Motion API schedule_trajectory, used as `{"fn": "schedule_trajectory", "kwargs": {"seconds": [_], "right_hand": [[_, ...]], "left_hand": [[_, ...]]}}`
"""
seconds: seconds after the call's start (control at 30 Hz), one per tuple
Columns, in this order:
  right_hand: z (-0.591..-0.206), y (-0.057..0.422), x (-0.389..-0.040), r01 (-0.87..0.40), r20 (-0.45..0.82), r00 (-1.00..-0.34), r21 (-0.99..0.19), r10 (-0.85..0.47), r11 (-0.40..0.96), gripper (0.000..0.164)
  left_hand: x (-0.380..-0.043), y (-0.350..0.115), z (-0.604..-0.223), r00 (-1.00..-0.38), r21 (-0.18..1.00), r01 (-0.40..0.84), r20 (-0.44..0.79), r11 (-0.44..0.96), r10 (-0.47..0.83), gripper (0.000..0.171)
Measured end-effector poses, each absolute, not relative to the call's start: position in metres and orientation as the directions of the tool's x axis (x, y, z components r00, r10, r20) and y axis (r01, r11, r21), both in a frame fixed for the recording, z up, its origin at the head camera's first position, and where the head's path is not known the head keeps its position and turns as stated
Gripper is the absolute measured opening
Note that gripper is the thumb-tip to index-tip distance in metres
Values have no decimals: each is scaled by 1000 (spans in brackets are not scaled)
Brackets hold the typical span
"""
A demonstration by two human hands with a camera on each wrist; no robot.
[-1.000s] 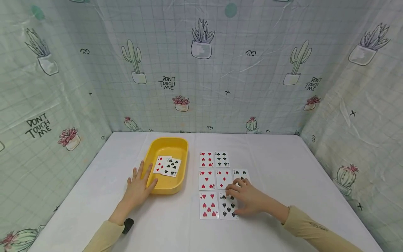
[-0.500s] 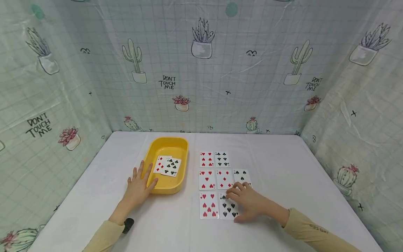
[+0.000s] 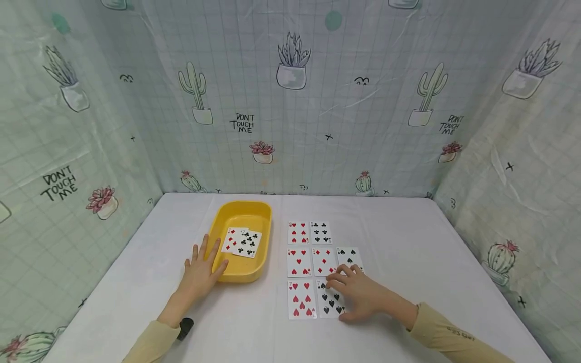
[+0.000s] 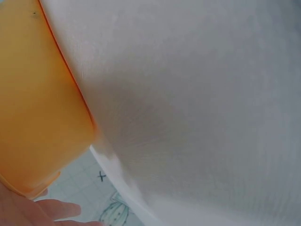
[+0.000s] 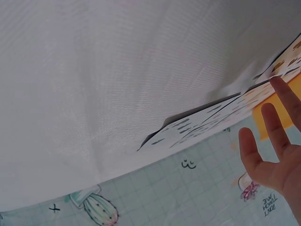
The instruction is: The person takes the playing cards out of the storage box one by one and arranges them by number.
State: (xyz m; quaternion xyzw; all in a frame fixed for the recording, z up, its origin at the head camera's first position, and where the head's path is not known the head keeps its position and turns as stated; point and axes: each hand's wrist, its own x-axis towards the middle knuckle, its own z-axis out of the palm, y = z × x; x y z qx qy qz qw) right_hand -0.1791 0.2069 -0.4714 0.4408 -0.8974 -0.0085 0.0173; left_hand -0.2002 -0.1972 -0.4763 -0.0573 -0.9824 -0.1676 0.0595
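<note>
My left hand lies with spread fingers against the near-left rim of the yellow tray; in the left wrist view its fingers show by the tray wall. Inside the tray, a clubs card overlaps a diamonds card. My right hand is over the right part of the seven of spades, thumb near its lower right corner. Its fingers hide the bottom of the five of spades. The right wrist view shows that hand's fingers apart, one fingertip near a card.
Left of the seven of spades lies the seven of hearts. Behind it are the five of hearts and five of diamonds. Farthest back lie the six of hearts and six of clubs. A white cloth covers the table.
My right hand has drawn slightly toward me, baring more of the five of spades. The left hand stays at the tray, and the head view has tilted a little.
</note>
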Motion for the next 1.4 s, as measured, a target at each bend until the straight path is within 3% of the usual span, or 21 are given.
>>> {"fn": "schedule_trajectory", "kwargs": {"seconds": [0.43, 0.83, 1.2, 1.4], "right_hand": [[-467, 206, -183, -811, 131, -578, 11, -805, 584, 57], [-445, 194, -207, -817, 222, -563, -5, -796, 577, 52], [-427, 171, -234, -826, 235, -553, -24, -799, 564, 48], [-423, 151, -247, -805, 187, -587, -27, -788, 593, 49]], "left_hand": [[-200, -198, -479, -983, 325, 140, 155, 935, 94, 67], [-201, -198, -480, -984, 333, 139, 150, 933, 94, 67], [-201, -198, -477, -986, 328, 134, 143, 935, 91, 67], [-201, -198, -477, -986, 333, 133, 138, 934, 92, 67]]}}
